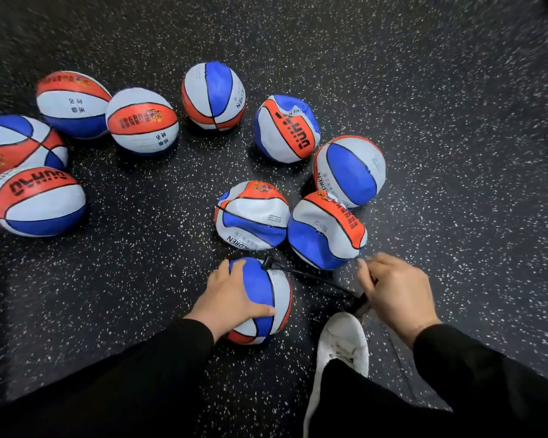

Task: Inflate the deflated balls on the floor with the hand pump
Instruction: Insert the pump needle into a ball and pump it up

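Gripping was shared between both hands: the left hand [234, 295] lay spread and pressed over the top of the near ball [266, 298], steadying it on the floor [456, 121], while the right hand [396, 289] was curled round the handle end of the black hand pump [359, 303], just above the white shoe [342, 343] at the lower centre of the frame. From the pump a thin black hose [304, 276] ran left to a dark fitting at the top of the near ball; whether the needle was seated in the valve could not be told.

Judged by shape, the largest share of the work was split across the frame. At the left edge and upper left, four basketballs looked round and taut: the ball at the left edge [16, 143], the one below it [35, 202], the upper-left ball [73, 104] and its neighbour [141, 121]. These seemed done. The upper-centre ball [214, 96] looked slightly puckered, so its state was uncertain.

Right of centre, four balls were plainly dented and creased: the orange-banded one [285, 128], the blue-panelled one [350, 170], the crumpled centre ball [252, 214] and the one touching it [325, 229]. Those appeared left to fill.

So the task looked near its middle, with the near ball in hand, fairly round already, and the slack cluster just beyond it waiting.
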`<state>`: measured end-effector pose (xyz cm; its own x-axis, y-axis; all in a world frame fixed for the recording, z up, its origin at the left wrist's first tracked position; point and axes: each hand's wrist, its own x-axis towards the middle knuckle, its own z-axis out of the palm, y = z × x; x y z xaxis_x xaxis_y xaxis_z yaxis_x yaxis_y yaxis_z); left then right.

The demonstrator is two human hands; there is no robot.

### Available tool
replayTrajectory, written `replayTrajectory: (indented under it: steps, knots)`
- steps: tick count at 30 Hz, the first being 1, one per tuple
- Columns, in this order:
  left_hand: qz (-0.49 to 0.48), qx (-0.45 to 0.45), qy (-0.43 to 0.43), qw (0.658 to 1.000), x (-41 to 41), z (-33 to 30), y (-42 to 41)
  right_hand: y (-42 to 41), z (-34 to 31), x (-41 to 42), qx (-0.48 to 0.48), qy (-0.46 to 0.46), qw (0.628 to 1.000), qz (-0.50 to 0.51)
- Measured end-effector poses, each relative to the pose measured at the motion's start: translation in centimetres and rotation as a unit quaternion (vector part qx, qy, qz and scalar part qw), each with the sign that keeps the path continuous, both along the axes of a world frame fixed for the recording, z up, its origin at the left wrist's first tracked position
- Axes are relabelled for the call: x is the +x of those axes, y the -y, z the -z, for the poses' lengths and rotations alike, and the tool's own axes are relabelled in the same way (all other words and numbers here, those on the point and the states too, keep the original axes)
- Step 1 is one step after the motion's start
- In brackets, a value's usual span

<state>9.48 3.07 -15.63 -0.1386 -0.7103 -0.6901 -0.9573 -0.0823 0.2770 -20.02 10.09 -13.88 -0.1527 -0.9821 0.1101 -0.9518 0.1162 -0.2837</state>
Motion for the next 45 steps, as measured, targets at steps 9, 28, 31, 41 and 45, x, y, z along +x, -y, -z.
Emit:
replayTrajectory:
  steps: [9,28,31,41,45]
  knots:
    - [-0.014,0.005,-0.003,1.000,-0.4,-0.1,0.3,-0.5,-0.1,0.3,-0.015,-0.017,0.998,0.052]
    - [-0.016,0.008,0.004,1.000,-1.0,-0.1,0.4,2.2,-5.4,-1.1,-0.005,-0.029,0.999,0.031]
    - [-0.022,0.001,0.006,1.000,-0.9,-0.1,0.2,-1.4,-0.3,0.5,0.000,-0.025,0.999,0.043]
    - [-0.018,-0.004,0.012,1.000,-1.1,-0.1,0.0,-1.7,3.3,0.8,0.025,-0.025,0.999,-0.038]
    - [-0.021,-0.001,0.009,1.000,-0.8,-0.2,-0.1,0.3,-2.8,-1.5,-0.037,0.013,0.999,-0.013]
